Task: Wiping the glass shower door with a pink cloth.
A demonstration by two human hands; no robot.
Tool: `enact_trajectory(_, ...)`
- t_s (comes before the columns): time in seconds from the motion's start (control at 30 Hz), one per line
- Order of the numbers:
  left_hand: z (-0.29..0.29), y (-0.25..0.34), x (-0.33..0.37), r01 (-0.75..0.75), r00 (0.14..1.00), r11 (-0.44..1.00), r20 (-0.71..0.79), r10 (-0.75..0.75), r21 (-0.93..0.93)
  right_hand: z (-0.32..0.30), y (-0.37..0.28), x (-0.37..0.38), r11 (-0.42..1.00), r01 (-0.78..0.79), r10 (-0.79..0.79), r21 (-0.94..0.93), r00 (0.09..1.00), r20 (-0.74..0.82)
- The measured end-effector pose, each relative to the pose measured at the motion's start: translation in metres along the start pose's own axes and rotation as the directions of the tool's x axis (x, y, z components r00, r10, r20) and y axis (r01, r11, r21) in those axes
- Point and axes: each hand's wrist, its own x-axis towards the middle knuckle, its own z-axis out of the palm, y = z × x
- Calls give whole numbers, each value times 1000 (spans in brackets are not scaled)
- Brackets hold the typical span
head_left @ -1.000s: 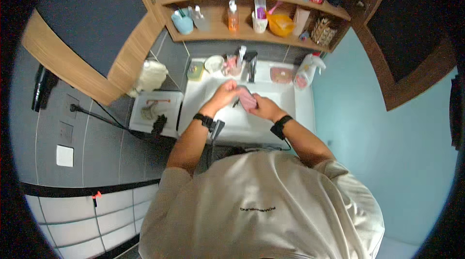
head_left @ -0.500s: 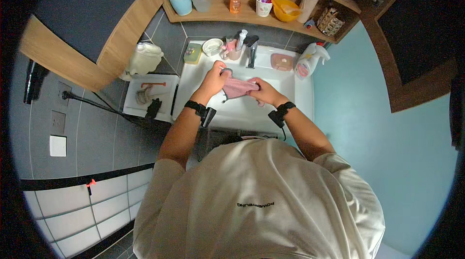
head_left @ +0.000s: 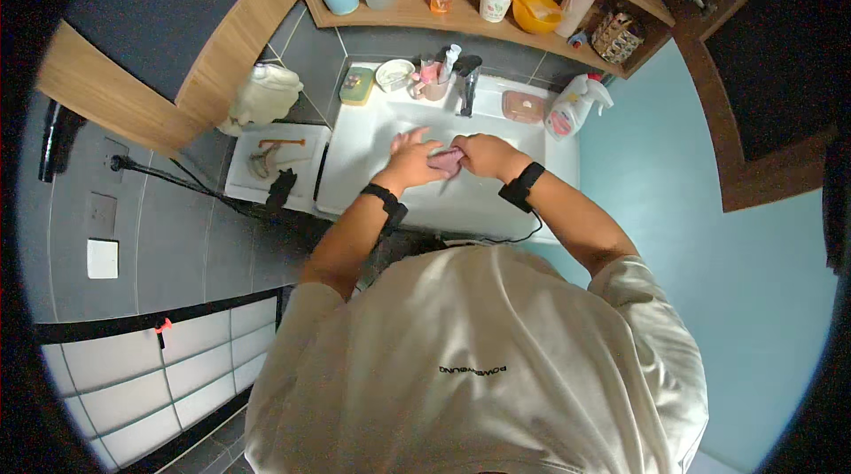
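A small pink cloth (head_left: 448,162), bunched up, is held over the white washbasin (head_left: 425,195). My right hand (head_left: 489,157) is closed around its right end. On the other side, my left hand (head_left: 414,159) has its fingers apart, with the cloth against its finger side. Part of the cloth is hidden by the hands. Behind them stands the metal tap (head_left: 469,93). Each wrist wears a black strap.
Along the basin's back edge are a green-and-yellow soap box (head_left: 357,86), a round white dish (head_left: 395,76), a pink cup (head_left: 432,84), a pink lidded box (head_left: 524,107) and a white spray bottle (head_left: 573,108). A wooden cabinet shelf (head_left: 399,16) overhangs the back. A white tray (head_left: 306,174) stands left.
The cloth was stretched between both hands; now it is bunched together. My left hand has moved right and nearer me, and its fingers have opened. My right hand keeps hold.
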Motion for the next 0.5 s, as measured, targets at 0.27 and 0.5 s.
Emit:
enact_trajectory(0.27, 25, 21, 22, -39, 997, 729, -76, -18, -684, -23, -11, 5, 868, 13, 86, 497, 981, -175)
enact_trajectory(0.5, -6, 14, 8, 289, 957, 405, 277, -88, -868, -38, 24, -4, 932, 88, 8, 351, 965, -263)
